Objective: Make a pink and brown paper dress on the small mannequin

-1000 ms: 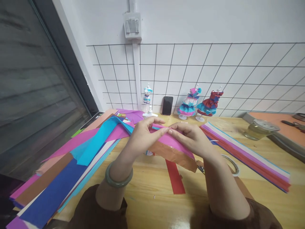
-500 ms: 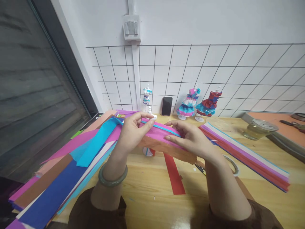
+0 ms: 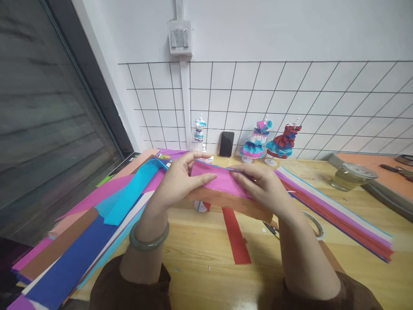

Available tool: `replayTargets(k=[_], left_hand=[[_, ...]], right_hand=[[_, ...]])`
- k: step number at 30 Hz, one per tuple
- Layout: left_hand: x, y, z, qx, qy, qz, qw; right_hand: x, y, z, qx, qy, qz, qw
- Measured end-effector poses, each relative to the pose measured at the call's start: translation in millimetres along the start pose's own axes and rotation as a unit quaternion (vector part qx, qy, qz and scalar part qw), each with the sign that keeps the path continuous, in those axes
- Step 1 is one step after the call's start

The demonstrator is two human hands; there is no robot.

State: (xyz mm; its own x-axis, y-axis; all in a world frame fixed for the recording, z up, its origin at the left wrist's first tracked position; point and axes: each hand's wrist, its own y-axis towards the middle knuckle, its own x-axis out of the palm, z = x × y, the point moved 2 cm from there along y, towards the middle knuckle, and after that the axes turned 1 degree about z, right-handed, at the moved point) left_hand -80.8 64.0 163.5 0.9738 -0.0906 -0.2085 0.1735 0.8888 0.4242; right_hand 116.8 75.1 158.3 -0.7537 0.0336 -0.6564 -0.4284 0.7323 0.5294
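Observation:
In mid-air over the table, a pink crepe paper strip [image 3: 221, 178] is stretched between my two hands, with a thin blue line along its upper edge. My left hand [image 3: 174, 178] pinches its left part, thumb in front and fingers behind. At the right part, my right hand [image 3: 263, 183] pinches the strip near its top edge. A brown paper strip [image 3: 226, 202] hangs along the lower side of the pink one. Below lies a red paper strip [image 3: 237, 241] on the tabletop; its upper end is hidden behind the brown paper.
Layered coloured paper strips [image 3: 77, 241] spread over the left side, more strips [image 3: 338, 215] on the right. By the wall stand small dressed mannequins [image 3: 254, 142] and a phone [image 3: 226, 144]. Near my right forearm are a tape roll [image 3: 318, 226] and scissors [image 3: 272, 229]; farther right, a glass container [image 3: 353, 176].
The pink strip's upper edge has folded or turned, so the blue band now shows only as a thin line. My left thumb has moved down onto the pink face; my right fingers have closed in.

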Motion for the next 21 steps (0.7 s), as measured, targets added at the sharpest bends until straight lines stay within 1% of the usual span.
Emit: replayTargets(k=[2,6,9,14,17,21], left_hand=[[-1.1,-0.4,-0.3,-0.001,0.001,-0.008,1.0],[-3.5,0.3,-4.3,-0.024,0.024,0.0,0.999],[-5.3,1.1,-7.0,-0.033,0.014,0.002,0.999],[-9.6,1.5,-6.2,-0.028,0.0,0.008,1.0],[-12.3,1.4,-4.3,-0.018,-0.007,0.004,1.0],[-16.0,1.1,-4.0,-0.01,-0.019,0.004,1.0]], right_hand=[[-0.3,0.1,1.0,0.0,0.002,-0.004,1.0],[-0.1,0.2,3.5,-0.014,-0.01,-0.008,1.0],[-0.5,0.1,4.5,-0.039,-0.023,0.01,0.999],[-2.0,-0.9,5.4,-0.072,-0.027,0.035,0.996],[-2.6,-1.7,5.4,-0.083,-0.01,0.026,0.996],[-3.4,-2.5,4.9,-0.075,0.043,-0.001,0.996]])
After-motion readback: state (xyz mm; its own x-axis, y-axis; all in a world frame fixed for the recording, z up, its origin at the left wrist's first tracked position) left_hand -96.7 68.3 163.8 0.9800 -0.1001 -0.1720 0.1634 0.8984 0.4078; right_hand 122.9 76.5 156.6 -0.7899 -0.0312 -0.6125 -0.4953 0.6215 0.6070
